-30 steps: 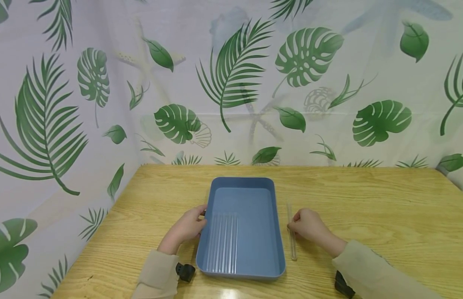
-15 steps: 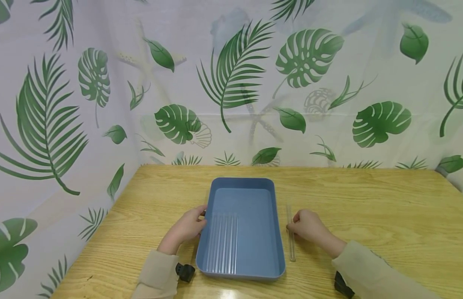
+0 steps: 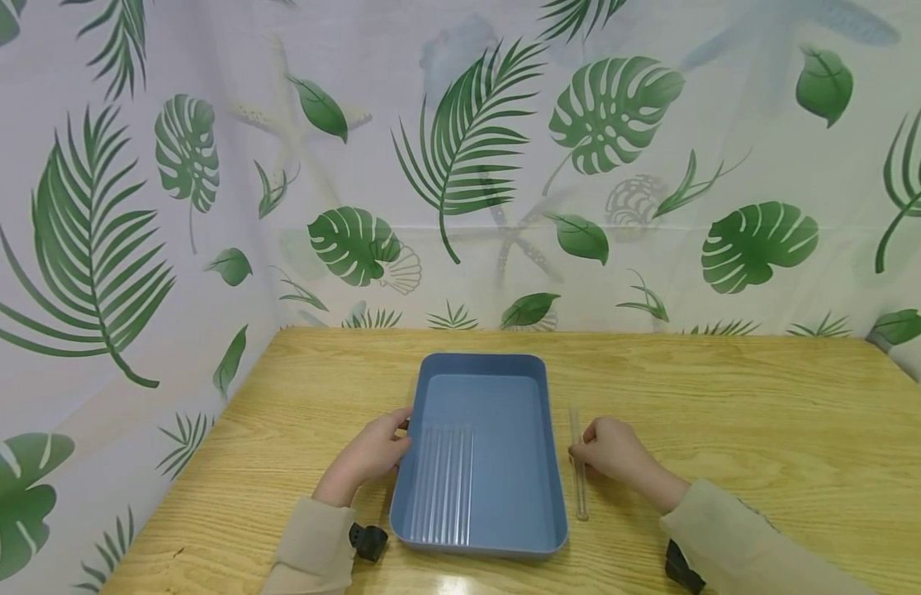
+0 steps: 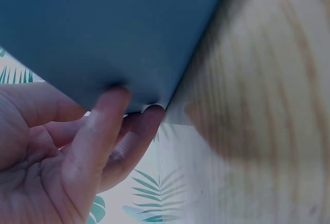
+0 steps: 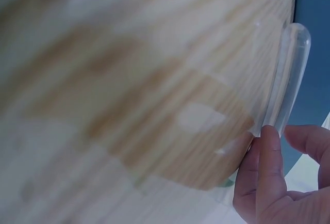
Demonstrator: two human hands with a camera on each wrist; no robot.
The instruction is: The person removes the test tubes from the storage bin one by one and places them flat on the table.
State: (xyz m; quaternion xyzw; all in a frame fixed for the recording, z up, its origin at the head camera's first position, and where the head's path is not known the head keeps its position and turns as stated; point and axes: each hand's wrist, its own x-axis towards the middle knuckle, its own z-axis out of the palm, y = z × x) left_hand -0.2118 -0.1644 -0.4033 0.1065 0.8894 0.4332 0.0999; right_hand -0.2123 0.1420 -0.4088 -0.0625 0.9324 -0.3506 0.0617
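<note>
A blue rectangular tray (image 3: 515,463) lies on the wooden table. Several clear tubes (image 3: 443,487) are laid side by side, lengthwise, in its near left part. At the tray's left side is my left hand (image 3: 372,450), its fingertips against the outer wall in the left wrist view. To the right of the tray, my right hand (image 3: 612,446) pinches a clear test tube (image 5: 289,74) between thumb and fingers. Its rounded end points toward me, and the tube (image 3: 581,496) runs roughly along the tray's right wall, outside it.
Wooden tabletop (image 3: 765,430) extends to both sides of the tray and behind it. A leaf-patterned cloth (image 3: 505,165) hangs along the back and left edges. Black wrist cameras sit under both sleeves, the left one (image 3: 369,542) close to the tray's near left corner.
The test tube and the right fingertips have shifted very slightly left, toward the tray. My left hand, the tray and the tubes in it stay in place.
</note>
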